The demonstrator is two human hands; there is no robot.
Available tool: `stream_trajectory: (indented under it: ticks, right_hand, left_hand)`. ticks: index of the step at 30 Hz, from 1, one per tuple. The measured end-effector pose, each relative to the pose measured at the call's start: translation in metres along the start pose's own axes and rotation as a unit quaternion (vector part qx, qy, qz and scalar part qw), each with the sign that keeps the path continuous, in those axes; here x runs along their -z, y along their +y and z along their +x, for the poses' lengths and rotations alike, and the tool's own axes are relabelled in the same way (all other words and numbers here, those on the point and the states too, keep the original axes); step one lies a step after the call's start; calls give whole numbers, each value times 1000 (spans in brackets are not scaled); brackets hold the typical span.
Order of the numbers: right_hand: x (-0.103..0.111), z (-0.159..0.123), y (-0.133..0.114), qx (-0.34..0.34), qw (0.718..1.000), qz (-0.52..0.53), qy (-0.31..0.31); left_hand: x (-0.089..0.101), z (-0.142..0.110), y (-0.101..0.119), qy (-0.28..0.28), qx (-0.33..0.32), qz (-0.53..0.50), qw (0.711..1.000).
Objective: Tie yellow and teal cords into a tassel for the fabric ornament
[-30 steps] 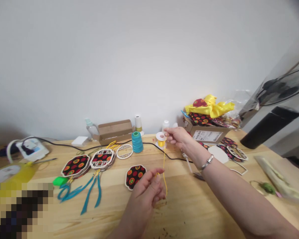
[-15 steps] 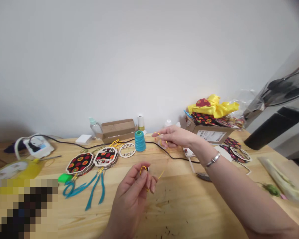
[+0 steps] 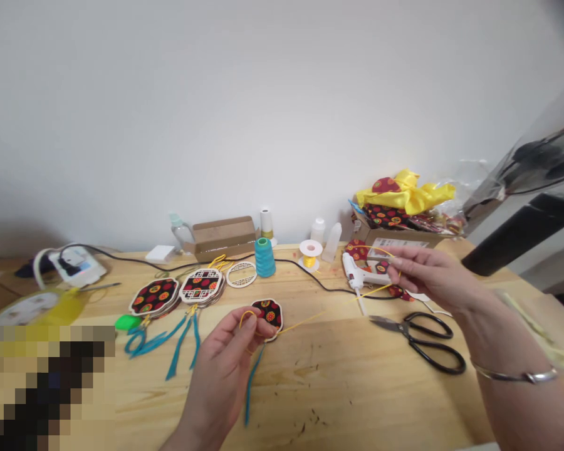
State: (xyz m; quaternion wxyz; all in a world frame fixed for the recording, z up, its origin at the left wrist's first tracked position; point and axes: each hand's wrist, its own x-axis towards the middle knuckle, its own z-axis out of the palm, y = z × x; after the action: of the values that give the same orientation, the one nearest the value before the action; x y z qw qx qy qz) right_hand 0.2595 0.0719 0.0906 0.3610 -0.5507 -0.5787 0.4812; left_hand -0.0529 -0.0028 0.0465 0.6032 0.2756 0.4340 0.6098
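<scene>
My left hand [image 3: 230,351] is closed in a pinch on a yellow cord [image 3: 305,322], which makes a small loop over the thumb and forefinger. Just behind its fingertips is a dark red-patterned pendant [image 3: 270,313] with a teal strand [image 3: 249,391] hanging below; whether the fingers also grip the pendant is hidden. From there the cord runs to the right, stretched out, up to my right hand [image 3: 420,272]. That hand pinches the cord too, and a curved length of it arcs back over a white glue gun [image 3: 357,272]. Black-handled scissors [image 3: 420,338] lie below my right hand.
Tasselled pendants in stacks [image 3: 202,286] lie at left beside a round lattice piece [image 3: 241,274]. Behind stand a teal thread cone [image 3: 264,258], a yellow cord spool [image 3: 310,258] and an open cardboard box [image 3: 225,238]. A black cable [image 3: 310,282] crosses the table. A fabric-filled carton [image 3: 376,238] stands back right.
My right hand has moved right and toward me, drawing the yellow cord out straight. My left hand has shifted slightly left, and the pendant, scissors, glue gun and spool now show.
</scene>
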Motion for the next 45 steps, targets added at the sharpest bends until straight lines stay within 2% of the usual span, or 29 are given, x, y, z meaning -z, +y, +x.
stream_trajectory:
  ticks: [2, 4, 5, 6, 8, 9, 11, 12, 14, 16, 18, 23, 25, 28, 31, 35, 40, 42, 45]
  right_hand:
    - [-4, -1, 4, 3, 984, -119, 131]
    - [-22, -4, 3, 24, 929, -281, 240]
    - [-36, -8, 2, 59, 907, -326, 261]
    - [-53, -13, 0, 102, 915, -317, 227]
    - [-91, -26, -5, 167, 962, -210, 53]
    - [-109, -33, -7, 184, 971, -152, -27]
    - [-138, -44, -10, 181, 964, -73, -183]
    - [-148, -47, -9, 175, 957, -44, -229]
    - [-158, -48, -6, 140, 956, -7, -258]
    - [-157, -42, -1, 90, 969, 2, -232]
    - [-150, -32, 4, 46, 982, 2, -182]
    - [-126, -8, 5, -6, 992, 83, -95]
    - [-121, -1, 3, -9, 990, 116, -81]
    - [-118, 4, -2, -12, 986, 147, -81]
    - [-117, 7, -6, -14, 982, 160, -97]
    - [-115, 10, -7, -13, 976, 188, -110]
    - [-114, 13, -4, -16, 970, 205, -127]
    - [-115, 13, -2, -21, 970, 205, -130]
    - [-116, 13, 0, -22, 970, 205, -128]
  left_hand:
    - [-1, 0, 0, 2, -2, 10, 1000]
    - [-3, -2, -2, -1, 3, 31, 1000]
    - [-3, -4, -3, -5, 8, 54, 998]
    - [-4, -6, -5, -11, 11, 87, 996]
    - [-5, -11, -9, -27, -4, 168, 985]
    - [-6, -14, -11, -39, -28, 206, 977]
    - [-7, -17, -14, -62, -94, 262, 959]
    - [-6, -17, -15, -69, -128, 280, 949]
    - [-3, -15, -15, -71, -174, 316, 930]
    - [1, -8, -13, -63, -190, 370, 907]
    - [7, 2, -12, -72, -200, 444, 871]
    - [14, 28, -14, -129, -235, 633, 726]
    - [12, 34, -17, -155, -237, 674, 682]
    - [10, 40, -19, -177, -217, 718, 637]
    - [13, 44, -18, -166, -198, 753, 605]
    - [19, 48, -15, -145, -200, 772, 586]
    - [18, 48, -14, -150, -216, 744, 614]
    - [16, 51, -11, -109, -239, 732, 629]
    - [15, 61, -4, 11, -253, 715, 652]
